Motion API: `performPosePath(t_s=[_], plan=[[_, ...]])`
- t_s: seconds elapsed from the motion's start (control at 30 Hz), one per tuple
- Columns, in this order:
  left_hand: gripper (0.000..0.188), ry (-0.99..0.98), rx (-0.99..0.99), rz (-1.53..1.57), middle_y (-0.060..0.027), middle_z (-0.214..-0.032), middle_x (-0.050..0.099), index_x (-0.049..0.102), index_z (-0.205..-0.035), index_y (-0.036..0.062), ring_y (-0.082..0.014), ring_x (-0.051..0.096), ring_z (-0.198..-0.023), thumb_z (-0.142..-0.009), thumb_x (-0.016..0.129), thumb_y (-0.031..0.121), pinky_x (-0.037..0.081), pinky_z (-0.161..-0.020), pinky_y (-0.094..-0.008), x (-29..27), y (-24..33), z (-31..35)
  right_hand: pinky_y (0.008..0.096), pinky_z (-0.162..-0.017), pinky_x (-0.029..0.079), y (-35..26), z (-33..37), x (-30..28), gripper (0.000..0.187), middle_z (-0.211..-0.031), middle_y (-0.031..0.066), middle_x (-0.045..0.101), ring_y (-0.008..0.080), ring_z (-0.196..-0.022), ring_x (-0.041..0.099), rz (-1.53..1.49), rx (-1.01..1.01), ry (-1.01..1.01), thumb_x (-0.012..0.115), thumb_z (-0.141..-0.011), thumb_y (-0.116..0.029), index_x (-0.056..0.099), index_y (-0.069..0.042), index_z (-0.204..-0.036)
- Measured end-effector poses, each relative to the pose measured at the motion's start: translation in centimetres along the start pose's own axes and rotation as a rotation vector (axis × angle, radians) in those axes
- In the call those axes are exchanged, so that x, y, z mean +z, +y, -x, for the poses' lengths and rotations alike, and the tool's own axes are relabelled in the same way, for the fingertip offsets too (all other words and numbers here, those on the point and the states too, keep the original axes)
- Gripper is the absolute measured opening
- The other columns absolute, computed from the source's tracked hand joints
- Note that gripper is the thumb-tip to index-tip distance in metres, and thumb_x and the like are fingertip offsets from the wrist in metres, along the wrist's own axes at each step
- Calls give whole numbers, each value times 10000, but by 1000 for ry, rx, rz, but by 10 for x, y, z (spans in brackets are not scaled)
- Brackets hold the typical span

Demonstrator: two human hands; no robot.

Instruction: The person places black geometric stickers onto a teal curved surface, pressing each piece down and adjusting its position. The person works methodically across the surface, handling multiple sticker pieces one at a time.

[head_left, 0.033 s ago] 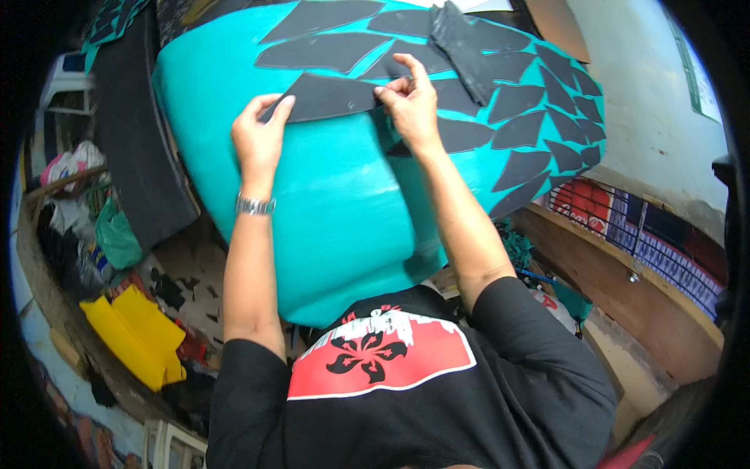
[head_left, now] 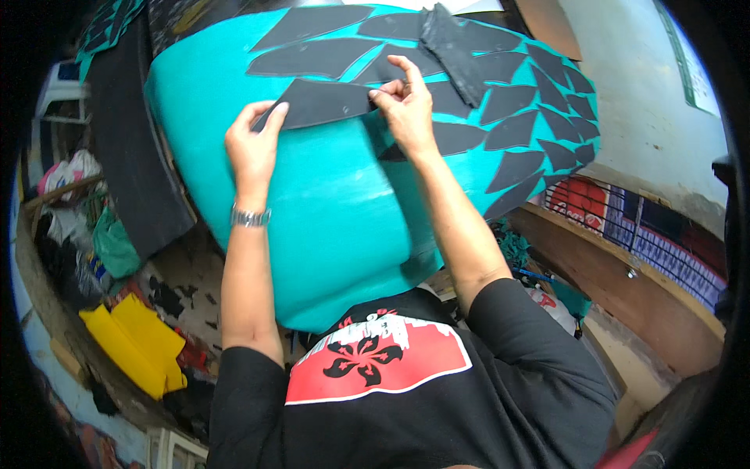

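A flat, dark leaf-shaped panel [head_left: 326,103] is held between both hands, over a large teal sheet [head_left: 328,211]. My left hand [head_left: 254,144] pinches its left end between thumb and fingers. At its right end, my right hand [head_left: 408,113] pinches the edge with thumb and index finger, the other fingers partly raised. Similar black shapes [head_left: 312,58] lie in rows on the far and right parts of the sheet, with narrow teal gaps between them. Just beyond my right hand a crumpled strip of black cloth [head_left: 451,55] lies across some of these shapes.
A long black sheet [head_left: 133,148] hangs at the left. Folded yellow material [head_left: 137,344] and a green bag [head_left: 116,241] lie on the cluttered lower left. On the right stand a pale wall [head_left: 633,102] and a wooden board [head_left: 625,270] beside a wire grille [head_left: 617,223].
The view has shifted slightly, so the scene sits a little further left. Both hands keep their pinch on the dark panel.
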State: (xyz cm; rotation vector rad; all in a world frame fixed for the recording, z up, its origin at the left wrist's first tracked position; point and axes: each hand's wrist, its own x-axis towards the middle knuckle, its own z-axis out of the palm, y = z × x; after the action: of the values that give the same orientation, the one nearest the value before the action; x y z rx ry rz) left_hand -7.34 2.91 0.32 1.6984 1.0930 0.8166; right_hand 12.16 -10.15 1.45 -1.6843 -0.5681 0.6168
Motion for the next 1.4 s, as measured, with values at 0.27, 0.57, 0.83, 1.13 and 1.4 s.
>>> performPosePath(t_s=[0.27, 0.57, 0.83, 1.13, 1.4], plan=[[152, -430, -163, 424, -22, -848, 697, 696, -969, 20, -67, 634, -761, -886, 750, 135, 493, -603, -222, 50, 65, 33, 242, -644, 470, -19, -7, -98, 575, -733, -8, 595, 68, -675, 552, 262, 73, 82, 706, -728, 1, 597, -95, -1284], [303, -371, 366, -146, -96, -1141, 611, 680, -1061, 94, -285, 553, -1111, -791, 771, 198, 447, -931, -441, 137, 83, 45, 446, -936, 491, -15, -52, -132, 407, -1133, 147, 655, 336, -1101, 608, 1007, -302, 204, 717, -810, -149, 635, -102, -1206], [235, -525, 654, -39, -139, -1146, 649, 661, -1096, 39, -329, 589, -1126, -866, 669, 87, 434, -1009, -453, 198, 87, 3, 415, -867, 517, 13, -73, -137, 205, -995, 104, 677, 312, -971, 631, 1094, -449, 104, 728, -803, -128, 716, -73, -1000], [396, -423, 504, -28, -175, -1174, 642, 533, -1267, 62, -350, 592, -1121, -876, 596, 47, 445, -992, -452, 233, 77, 3, 424, -705, 540, 32, -93, -147, 77, -847, 133, 636, 334, -791, 641, 1041, -700, 178, 676, -811, -94, 640, -34, -842], [336, -401, 577, -403, -47, -1229, 614, 669, -1210, 149, -251, 543, -1155, -937, 606, 333, 354, -1017, -454, 238, 83, 3, 240, -651, 472, -26, -117, -232, 50, -765, -28, 621, 76, -692, 551, 151, -383, 728, 684, -838, -63, 692, -21, -864]])
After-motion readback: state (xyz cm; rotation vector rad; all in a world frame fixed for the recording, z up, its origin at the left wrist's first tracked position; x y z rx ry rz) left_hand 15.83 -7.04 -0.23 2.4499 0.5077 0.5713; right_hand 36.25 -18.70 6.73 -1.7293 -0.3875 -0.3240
